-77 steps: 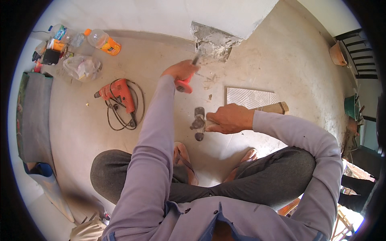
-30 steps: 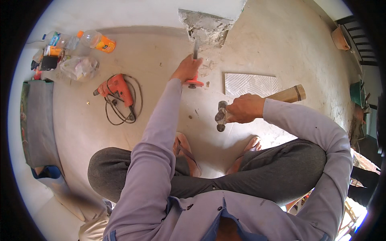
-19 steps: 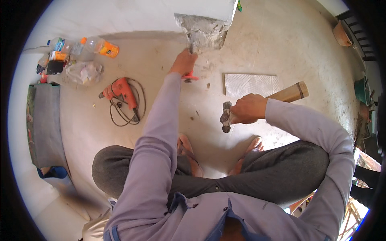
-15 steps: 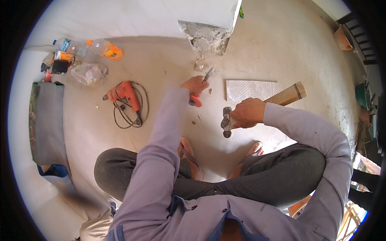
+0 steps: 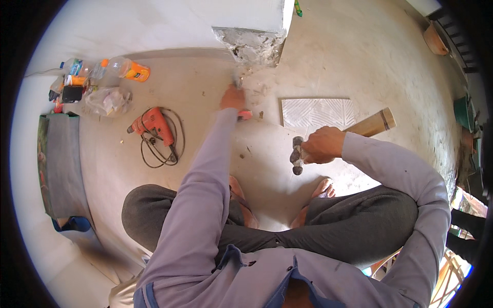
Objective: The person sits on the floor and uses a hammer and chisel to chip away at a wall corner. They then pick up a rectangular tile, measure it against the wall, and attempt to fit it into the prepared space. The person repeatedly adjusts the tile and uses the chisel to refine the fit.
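My left hand (image 5: 233,97), blurred by motion, is stretched out near the foot of the wall, closed around a chisel with a red grip (image 5: 245,115). Its metal end points toward the chipped concrete patch (image 5: 251,45) at the wall's corner, and whether it touches anything cannot be made out. In my right hand (image 5: 323,145) is a hammer (image 5: 297,155), gripped close under its dark metal head. The thick wooden handle sticks out beyond my hand to the right, over the corner of a pale patterned tile (image 5: 314,112) on the floor.
A red power drill (image 5: 154,123) with its coiled black cord lies left on the floor. Behind it are plastic bottles (image 5: 136,71) and a plastic bag (image 5: 109,100). A grey bag (image 5: 64,159) leans at the far left wall. Rubble bits dot the floor by the wall corner.
My left hand has moved with the chisel away from me and slightly left, toward the chipped wall foot. My right hand and the hammer have shifted a little right.
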A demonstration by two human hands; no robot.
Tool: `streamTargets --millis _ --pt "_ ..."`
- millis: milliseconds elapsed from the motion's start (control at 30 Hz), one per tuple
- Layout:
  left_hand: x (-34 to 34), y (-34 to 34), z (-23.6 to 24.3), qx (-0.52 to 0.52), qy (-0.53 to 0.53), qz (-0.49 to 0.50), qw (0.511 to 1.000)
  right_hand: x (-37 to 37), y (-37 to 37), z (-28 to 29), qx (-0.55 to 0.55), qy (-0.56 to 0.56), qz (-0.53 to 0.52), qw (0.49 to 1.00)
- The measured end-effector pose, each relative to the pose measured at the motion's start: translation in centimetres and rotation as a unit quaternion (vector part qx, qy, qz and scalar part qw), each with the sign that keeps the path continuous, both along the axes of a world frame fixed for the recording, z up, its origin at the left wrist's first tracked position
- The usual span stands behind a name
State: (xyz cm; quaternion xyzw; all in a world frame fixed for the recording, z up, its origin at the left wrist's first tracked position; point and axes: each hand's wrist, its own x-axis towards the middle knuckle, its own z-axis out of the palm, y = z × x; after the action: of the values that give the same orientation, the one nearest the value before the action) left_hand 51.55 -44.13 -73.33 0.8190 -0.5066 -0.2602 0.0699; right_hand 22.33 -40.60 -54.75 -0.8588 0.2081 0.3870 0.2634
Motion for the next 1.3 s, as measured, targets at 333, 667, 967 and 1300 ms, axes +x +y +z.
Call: streamTargets --millis 333,667,967,1300 --pt "-9.1 4.3 7.2 0.134 0.187 -0.339 0.912 -13.9 2.4 -0.3 -0.032 -0.037 -0.136 0.989" --pt "-10.0 -0.8 6.9 -0.036 -0.006 -0.158 0.987 -23.0 8.6 -9.6 -0.2 -0.222 -0.388 0.872" --pt "-5.3 -8.0 -1.4 -0.109 -0.113 0.115 0.981 -23.0 8.7 -12.6 -0.238 -0.312 -0.433 0.812" --pt "-12.4 -5.9 0.2 -0.416 0.013 0.037 0.908 -23.0 8.9 -11.8 -0.285 -0.309 -0.389 0.819"
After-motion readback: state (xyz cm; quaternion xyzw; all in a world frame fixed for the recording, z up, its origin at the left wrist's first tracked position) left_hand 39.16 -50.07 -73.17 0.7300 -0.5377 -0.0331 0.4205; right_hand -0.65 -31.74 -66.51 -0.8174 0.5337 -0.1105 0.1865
